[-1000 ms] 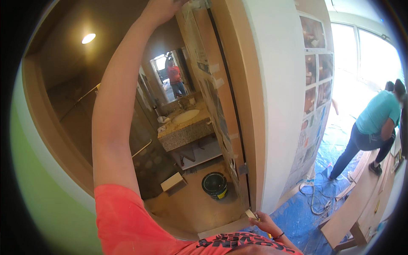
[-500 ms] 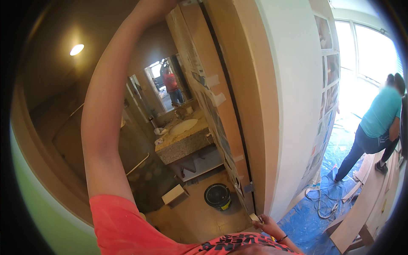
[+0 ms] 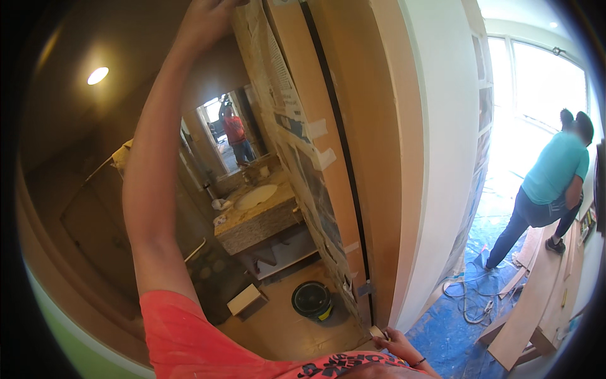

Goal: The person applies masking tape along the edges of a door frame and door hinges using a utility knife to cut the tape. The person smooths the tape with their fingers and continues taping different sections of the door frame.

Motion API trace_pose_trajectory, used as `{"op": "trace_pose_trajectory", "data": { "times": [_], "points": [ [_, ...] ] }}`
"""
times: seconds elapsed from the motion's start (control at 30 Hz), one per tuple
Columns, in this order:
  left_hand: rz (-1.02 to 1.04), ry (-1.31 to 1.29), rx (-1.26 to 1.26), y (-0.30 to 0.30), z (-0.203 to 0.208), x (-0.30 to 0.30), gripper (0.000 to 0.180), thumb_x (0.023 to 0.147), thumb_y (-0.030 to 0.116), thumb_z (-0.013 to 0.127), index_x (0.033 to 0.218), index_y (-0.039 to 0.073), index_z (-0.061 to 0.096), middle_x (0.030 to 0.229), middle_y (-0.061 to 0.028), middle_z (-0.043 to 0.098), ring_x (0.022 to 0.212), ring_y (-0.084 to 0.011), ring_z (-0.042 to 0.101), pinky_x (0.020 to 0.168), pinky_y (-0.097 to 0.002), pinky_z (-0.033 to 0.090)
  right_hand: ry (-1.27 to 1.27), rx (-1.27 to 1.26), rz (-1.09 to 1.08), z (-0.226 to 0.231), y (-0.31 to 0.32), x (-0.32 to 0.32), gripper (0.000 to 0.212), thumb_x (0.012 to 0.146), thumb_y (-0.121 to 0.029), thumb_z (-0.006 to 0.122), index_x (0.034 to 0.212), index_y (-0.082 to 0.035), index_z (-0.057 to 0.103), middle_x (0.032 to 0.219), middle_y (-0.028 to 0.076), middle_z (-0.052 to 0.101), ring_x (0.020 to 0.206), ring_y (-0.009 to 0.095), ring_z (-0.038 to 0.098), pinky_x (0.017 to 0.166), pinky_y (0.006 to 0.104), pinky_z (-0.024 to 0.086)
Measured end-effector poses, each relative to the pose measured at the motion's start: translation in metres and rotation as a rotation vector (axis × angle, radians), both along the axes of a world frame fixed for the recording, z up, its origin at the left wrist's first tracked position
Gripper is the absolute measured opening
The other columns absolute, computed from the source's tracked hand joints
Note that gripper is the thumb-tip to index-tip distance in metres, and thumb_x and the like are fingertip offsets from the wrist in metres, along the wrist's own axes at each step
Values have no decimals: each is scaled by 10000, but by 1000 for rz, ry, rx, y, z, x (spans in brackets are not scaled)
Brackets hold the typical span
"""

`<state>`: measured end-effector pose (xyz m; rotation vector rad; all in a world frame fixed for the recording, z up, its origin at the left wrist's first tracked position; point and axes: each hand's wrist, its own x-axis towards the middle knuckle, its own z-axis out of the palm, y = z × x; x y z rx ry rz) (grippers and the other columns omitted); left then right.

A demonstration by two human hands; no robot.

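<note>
My left arm stretches up the left side, and my left hand (image 3: 207, 22) is at the top edge of the view, beside the upper part of a paper-masked door (image 3: 300, 136). Its fingertips are cut off, so I cannot tell what they grip. Low down, near the foot of the tan door jamb (image 3: 372, 164), my right hand (image 3: 399, 347) is closed round a small tan block (image 3: 377, 332), possibly a sanding block. A black strip (image 3: 338, 120) runs along the jamb beside the door.
Behind the door is a bathroom with a stone-topped vanity (image 3: 262, 218), mirror (image 3: 218, 136), dark lidded bucket (image 3: 311, 300) and cardboard box (image 3: 247, 300). To the right, blue plastic sheeting (image 3: 435, 341), a coiled cord (image 3: 476, 309) and long boards (image 3: 527, 316) lie near a person in teal (image 3: 555, 167).
My view has shifted slightly, so the bathroom and the other person appear further left. My left hand shows a little lower in the view; my right hand still holds the block.
</note>
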<state>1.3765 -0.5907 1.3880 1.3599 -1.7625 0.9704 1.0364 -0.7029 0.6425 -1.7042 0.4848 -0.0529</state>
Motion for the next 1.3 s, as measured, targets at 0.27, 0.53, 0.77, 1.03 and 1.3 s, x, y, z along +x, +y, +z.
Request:
{"op": "trace_pose_trajectory", "data": {
  "times": [0.27,0.53,0.77,1.03,1.3],
  "points": [
    [-155,20,-124,-14,-14,7,100,1146,143,596,1192,69,644,1107,2,669,1019,-99,634,942,-296,553,63,-34,8,3,-10,2,427,1012,-407,784,1104,3,703,935,109,828,885,204,786,819,353,587],
    [-72,19,-160,-14,-15,-1,65,1128,103,609,1154,63,653,1005,5,676,969,-97,634,905,-288,538,63,-63,48,0,-11,1,448,1012,-416,781,1093,18,712,916,109,829,890,221,791,821,360,583],
    [92,-49,-182,-14,-14,-31,93,1088,69,655,1147,7,691,984,-33,701,939,-129,667,879,-314,559,43,4,32,-6,-13,-5,412,1009,-394,793,1125,-5,723,924,85,797,851,169,738,770,333,556],
    [458,-234,-271,-22,-22,-50,240,1000,42,717,1234,-6,691,1079,-138,721,997,-243,723,898,-376,587,27,36,44,-14,-16,-6,394,1017,-363,793,1099,12,705,922,103,814,862,181,770,800,341,584],
    [553,140,-350,-25,-31,-88,478,962,31,714,1416,-58,592,1274,-211,689,1147,-285,704,970,-396,593,51,22,45,-6,-18,-8,423,1012,-383,786,1099,23,707,929,118,817,870,195,778,814,345,588]
  ]
}}
